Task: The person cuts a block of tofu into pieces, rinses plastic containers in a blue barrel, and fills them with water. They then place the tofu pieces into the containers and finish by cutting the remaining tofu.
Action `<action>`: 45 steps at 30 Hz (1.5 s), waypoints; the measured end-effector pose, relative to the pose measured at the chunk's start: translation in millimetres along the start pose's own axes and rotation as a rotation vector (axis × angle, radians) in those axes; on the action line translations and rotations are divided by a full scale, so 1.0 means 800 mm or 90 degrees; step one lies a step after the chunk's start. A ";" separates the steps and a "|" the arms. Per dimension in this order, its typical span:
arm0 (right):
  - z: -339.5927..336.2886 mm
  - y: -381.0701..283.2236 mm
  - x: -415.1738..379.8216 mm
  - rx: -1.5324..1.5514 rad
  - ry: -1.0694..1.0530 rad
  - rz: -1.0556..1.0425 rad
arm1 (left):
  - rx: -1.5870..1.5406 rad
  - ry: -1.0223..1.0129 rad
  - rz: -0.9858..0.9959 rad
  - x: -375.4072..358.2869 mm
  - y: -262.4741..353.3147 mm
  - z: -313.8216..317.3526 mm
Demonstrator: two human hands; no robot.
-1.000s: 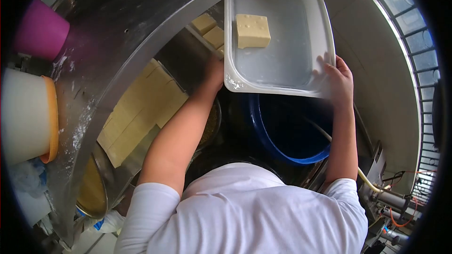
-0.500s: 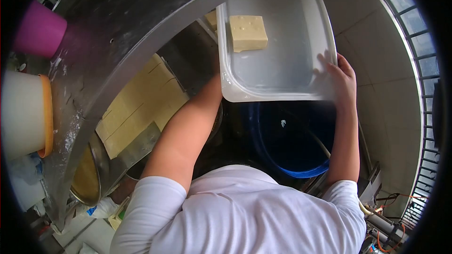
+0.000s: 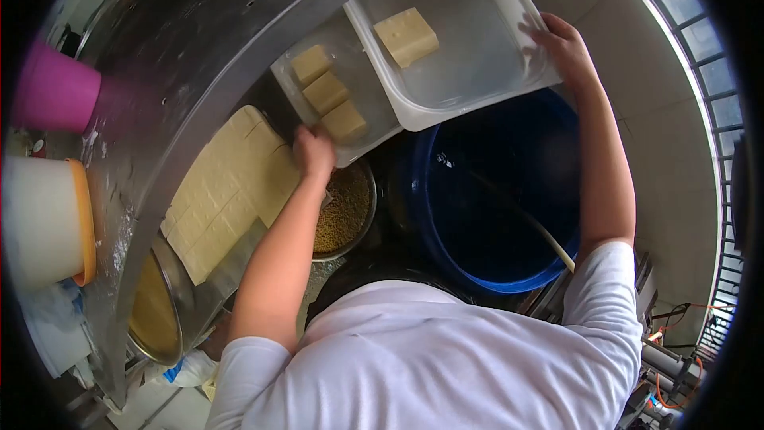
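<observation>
My right hand point(image 3: 563, 46) grips the right rim of a white plastic tub point(image 3: 469, 56). One pale block of tofu point(image 3: 407, 37) sits in that tub, towards its left side. My left hand point(image 3: 315, 151) is closed at the near left edge of a second, shallower plastic tray point(image 3: 374, 115). Three tofu blocks point(image 3: 326, 92) lie in a row in this tray. The tub's left rim overlaps the tray's right side. Left of my left hand lies a large slab of tofu point(image 3: 223, 183) scored into blocks.
Below the tub stands a deep blue barrel point(image 3: 493, 279) with a pole point(image 3: 549, 243) leaning in it. A bowl of soybeans point(image 3: 344, 211) is under my left forearm. Along the left, a steel counter point(image 3: 207, 40) carries a pink bucket point(image 3: 60, 87) and a white bucket point(image 3: 44, 223).
My left hand has come from behind the tub to the tray's edge. The tub has tilted and shifted up and left in view, and the tray with three blocks now shows.
</observation>
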State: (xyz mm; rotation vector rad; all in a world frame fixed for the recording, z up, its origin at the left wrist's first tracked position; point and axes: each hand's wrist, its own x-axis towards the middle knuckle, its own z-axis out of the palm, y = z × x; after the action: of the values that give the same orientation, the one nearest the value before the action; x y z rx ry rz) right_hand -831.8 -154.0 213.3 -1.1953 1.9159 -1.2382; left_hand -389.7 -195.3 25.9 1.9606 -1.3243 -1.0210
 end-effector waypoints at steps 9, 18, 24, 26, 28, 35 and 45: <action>0.016 0.022 0.103 -0.157 -0.084 -0.097 | -0.050 0.050 0.091 0.003 -0.101 -0.046; 0.024 0.023 0.163 -0.239 -0.175 -0.085 | -0.035 0.022 0.028 -0.026 -0.091 -0.076; 0.055 0.075 0.206 -0.288 -0.152 -0.117 | -0.056 0.026 0.004 -0.037 -0.087 -0.077; 0.064 0.089 0.214 -0.339 -0.162 -0.150 | -0.048 0.034 0.004 -0.036 -0.095 -0.076; 0.067 0.101 0.220 -0.389 -0.171 -0.183 | -0.040 0.043 0.005 -0.039 -0.093 -0.077; 0.092 0.172 0.233 -0.528 -0.142 -0.246 | -0.017 0.049 -0.026 -0.050 -0.084 -0.076; 0.121 0.207 0.218 -0.776 -0.154 -0.192 | 0.009 0.019 0.010 -0.058 -0.073 -0.083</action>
State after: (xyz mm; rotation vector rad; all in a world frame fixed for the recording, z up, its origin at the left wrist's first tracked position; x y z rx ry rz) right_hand -893.5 -320.5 24.7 -2.1214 2.3496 0.1497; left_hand -315.0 -128.6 30.0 1.9643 -1.3324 -0.9746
